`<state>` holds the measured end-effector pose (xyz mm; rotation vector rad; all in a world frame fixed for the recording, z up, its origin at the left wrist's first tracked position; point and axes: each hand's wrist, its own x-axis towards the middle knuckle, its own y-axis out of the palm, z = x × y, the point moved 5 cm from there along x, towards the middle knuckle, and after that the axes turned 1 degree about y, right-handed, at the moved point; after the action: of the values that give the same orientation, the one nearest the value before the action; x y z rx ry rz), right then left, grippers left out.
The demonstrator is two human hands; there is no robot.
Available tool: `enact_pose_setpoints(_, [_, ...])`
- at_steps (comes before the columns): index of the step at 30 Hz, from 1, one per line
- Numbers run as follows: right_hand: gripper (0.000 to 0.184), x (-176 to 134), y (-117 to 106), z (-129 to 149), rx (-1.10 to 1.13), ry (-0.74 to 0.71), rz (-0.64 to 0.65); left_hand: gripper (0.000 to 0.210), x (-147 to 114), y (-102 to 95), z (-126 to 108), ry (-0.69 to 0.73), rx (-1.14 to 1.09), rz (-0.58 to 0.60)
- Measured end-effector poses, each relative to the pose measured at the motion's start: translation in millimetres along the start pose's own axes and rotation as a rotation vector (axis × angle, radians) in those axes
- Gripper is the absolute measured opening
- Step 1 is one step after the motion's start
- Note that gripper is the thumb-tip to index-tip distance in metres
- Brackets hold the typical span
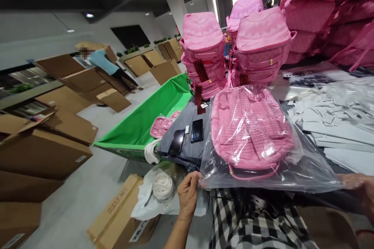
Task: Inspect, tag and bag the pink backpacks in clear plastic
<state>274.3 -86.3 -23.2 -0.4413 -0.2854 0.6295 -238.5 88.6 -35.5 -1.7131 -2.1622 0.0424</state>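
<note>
A pink backpack [251, 128] lies inside a clear plastic bag [309, 175] on the dark table in front of me. My left hand [189, 191] is closed, pinching the near left corner of the bag. At the far right, my right hand [358, 184] grips the opposite near corner, its fingers partly blurred. Between them the bag's near edge is stretched wide. The backpack's straps face up, and its top handle points toward me.
Stacked pink backpacks [203, 46] stand behind, with more piled at right beside white paper sheets [336, 124]. Two phones [197, 130] lie on grey cloth at left. Beyond is a green bin [140, 124] with a wrapped pink item; cardboard boxes [37, 163] and a person [102, 62] are farther left.
</note>
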Motion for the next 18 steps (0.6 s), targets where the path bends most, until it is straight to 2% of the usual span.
enact_pose_setpoints(3, [0.036, 5, 19, 19, -0.048, 0.114, -0.040, 0.062, 17, 15.4, -2, -0.088, 0.026, 0.018])
enact_pose_setpoints(5, [0.035, 4, 27, 35, -0.048, 0.162, -0.058, 0.063, 26, 21.0, -18, -0.018, 0.156, 0.030])
enact_pose_setpoints(8, [0.039, -2, 32, 52, -0.006, 0.137, -0.088, 0.060, 22, 33.5, -64, 0.314, 0.396, 0.059])
enact_pose_setpoints(10, [0.038, -6, 30, 53, 0.002, 0.107, -0.126, 0.057, 6, 55.8, -96, 0.556, 0.463, 0.218])
enact_pose_setpoints(12, [0.039, -7, 28, 49, 0.019, 0.090, -0.161, 0.052, -11, 82.5, -119, 0.710, 0.489, 0.395])
enact_pose_setpoints(15, [0.041, -4, 28, 42, 0.048, 0.066, -0.168, 0.040, -21, 112.9, -133, 0.745, 0.535, 0.497])
enact_pose_setpoints(18, [0.047, 1, 28, 43, 0.076, 0.033, -0.146, 0.029, -19, 126.6, -132, 0.680, 0.534, 0.572])
